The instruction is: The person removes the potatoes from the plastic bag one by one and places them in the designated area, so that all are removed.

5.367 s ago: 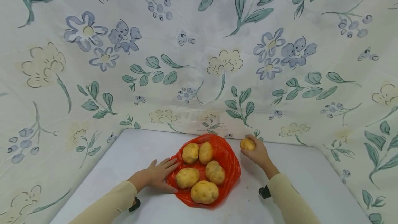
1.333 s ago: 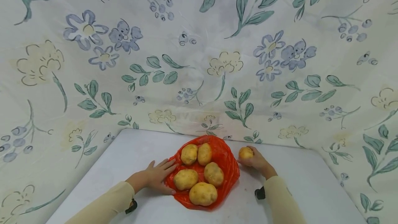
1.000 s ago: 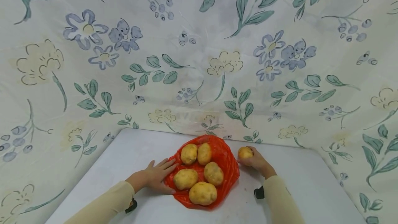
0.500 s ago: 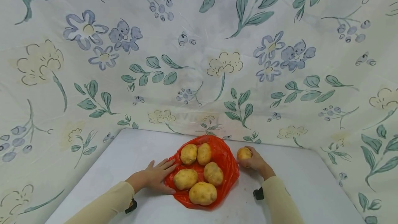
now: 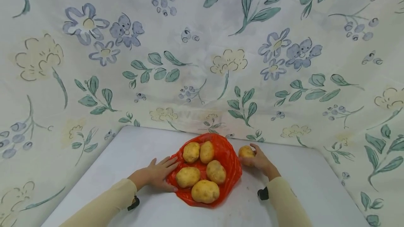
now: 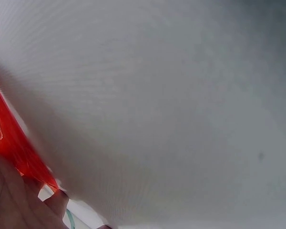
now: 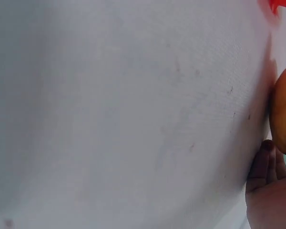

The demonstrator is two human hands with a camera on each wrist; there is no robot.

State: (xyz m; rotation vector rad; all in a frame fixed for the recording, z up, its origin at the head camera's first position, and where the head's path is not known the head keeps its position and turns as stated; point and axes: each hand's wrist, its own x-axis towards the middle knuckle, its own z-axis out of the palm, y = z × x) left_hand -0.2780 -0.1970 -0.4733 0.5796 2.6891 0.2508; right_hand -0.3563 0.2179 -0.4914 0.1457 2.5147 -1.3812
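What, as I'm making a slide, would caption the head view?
Five potatoes on red plastic, left hand touching its edge, right hand at a sixth potato.

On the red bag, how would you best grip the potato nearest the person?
Probably grip the nearest potato by its rounded ends, coming from above on the person's side. It lies lengthwise left to right; a left-hand potato and a right-hand potato crowd its far side, while red bag alone borders its near side.

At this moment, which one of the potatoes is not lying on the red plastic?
The potato by the right hand, beyond the plastic's right edge; the other five potatoes all lie on the red plastic.
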